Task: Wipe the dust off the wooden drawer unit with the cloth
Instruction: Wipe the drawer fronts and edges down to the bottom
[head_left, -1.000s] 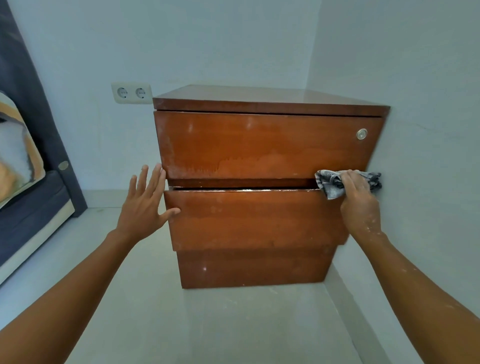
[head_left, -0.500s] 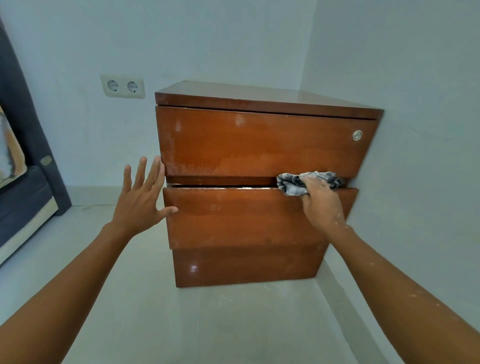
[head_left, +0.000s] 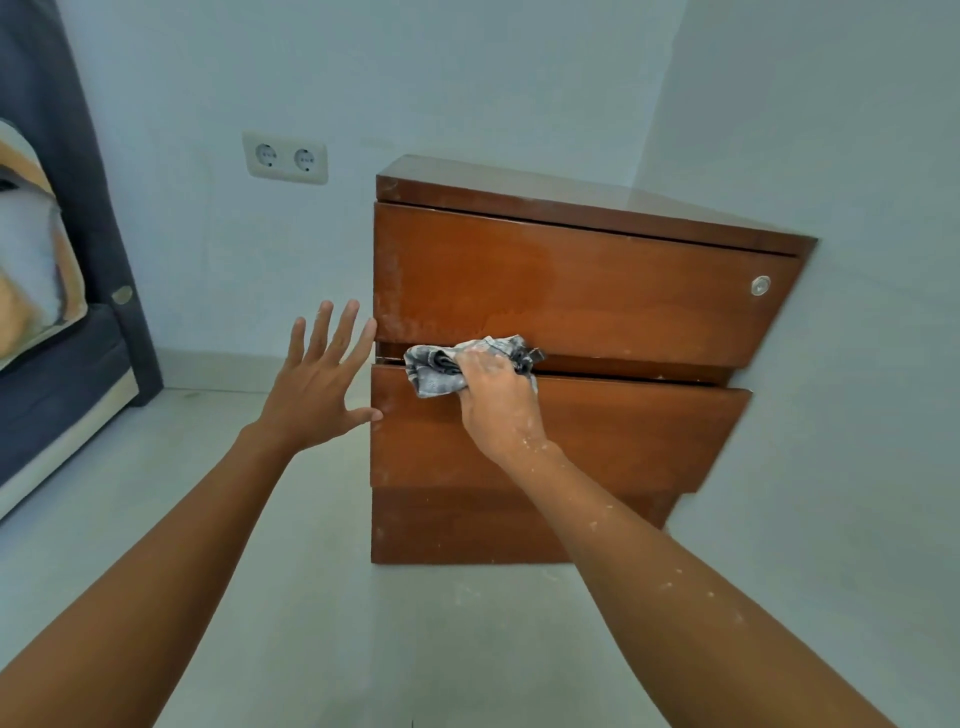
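The brown wooden drawer unit stands in the room's corner, with three drawer fronts and a round lock at the top right. Its middle drawer sits slightly pulled out. My right hand grips a crumpled grey patterned cloth and presses it on the top edge of the middle drawer, near the unit's left side. My left hand is spread flat with fingers apart, beside the unit's left edge, its thumb tip at the middle drawer's corner. Pale dusty marks show along the lower left of the top drawer.
A double wall socket is on the wall left of the unit. A dark bed frame with a pillow fills the far left. The right wall touches the unit's side. Pale floor tiles lie in front.
My right hand has slid the cloth leftward along the middle drawer's top edge, from the right end to near the left end. The camera view has shifted left. My left hand stays spread.
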